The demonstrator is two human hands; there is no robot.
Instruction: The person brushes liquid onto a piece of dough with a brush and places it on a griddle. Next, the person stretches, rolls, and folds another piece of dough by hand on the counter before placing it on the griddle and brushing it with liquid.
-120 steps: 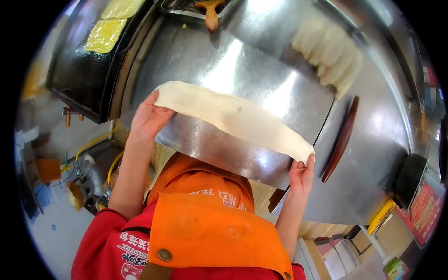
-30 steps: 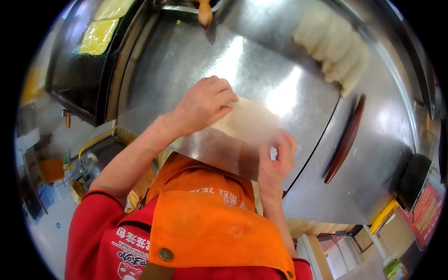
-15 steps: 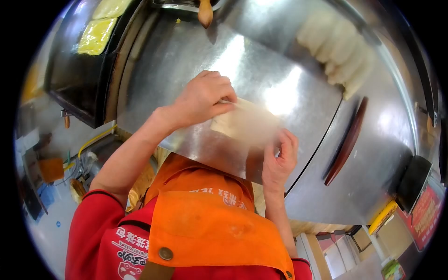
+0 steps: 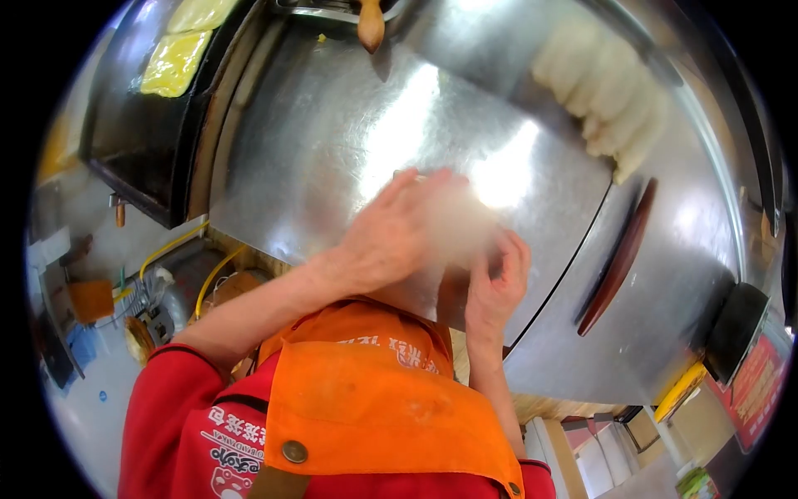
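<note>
A pale sheet of dough (image 4: 462, 234) lies low over the steel worktop in front of me, blurred by a hazy patch in the view. My left hand (image 4: 386, 235) reaches across it from the left, back of the hand up. Its fingertips fade into the haze, so their grip cannot be made out. At the dough's right edge, my right hand (image 4: 499, 279) has its thumb and forefinger curled together in a pinch. Most of the dough is hidden behind the left hand and the blur.
Long pale dough pieces (image 4: 605, 96) lie in a row at the back right. A dark red wooden rod (image 4: 619, 258) rests on the right-hand steel surface (image 4: 665, 333). A wooden handle (image 4: 371, 27) juts in at the far edge. Yellow sheets (image 4: 176, 62) sit on a dark griddle (image 4: 133, 125) at left.
My left hand has moved from the dough's far left corner rightward over the sheet, and now covers much of it. My right hand stays almost in place.
</note>
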